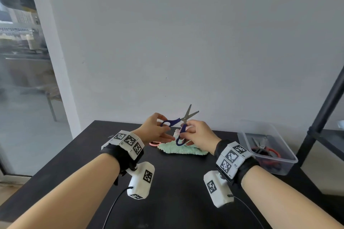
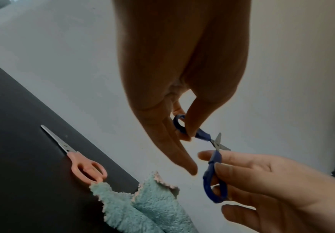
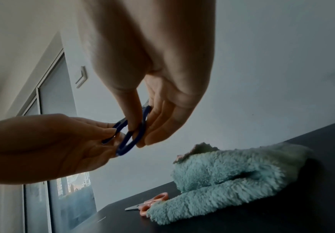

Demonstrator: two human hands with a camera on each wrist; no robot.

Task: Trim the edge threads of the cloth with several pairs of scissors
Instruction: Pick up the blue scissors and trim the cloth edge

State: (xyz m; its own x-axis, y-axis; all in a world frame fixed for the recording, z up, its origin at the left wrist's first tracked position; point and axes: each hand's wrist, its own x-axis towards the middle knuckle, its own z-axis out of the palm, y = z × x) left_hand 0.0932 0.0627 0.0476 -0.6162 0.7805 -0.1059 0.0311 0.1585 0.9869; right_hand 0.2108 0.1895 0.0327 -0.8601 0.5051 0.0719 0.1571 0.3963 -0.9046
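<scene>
**A Plain Grey Room by a Glass Door**

A smooth pale grey wall (image 1: pixel 186 42) fills most of the head view, lit by soft daylight. On the left stands a tall glass door (image 1: pixel 20 80) with a pale frame; blurred buildings show beyond it. A black table (image 1: pixel 176 182) sits against the wall. To the right rises a dark metal shelf post (image 1: pixel 323 109). A light switch plate (image 3: pixel 81 77) is mounted on the wall near the door frame.
</scene>
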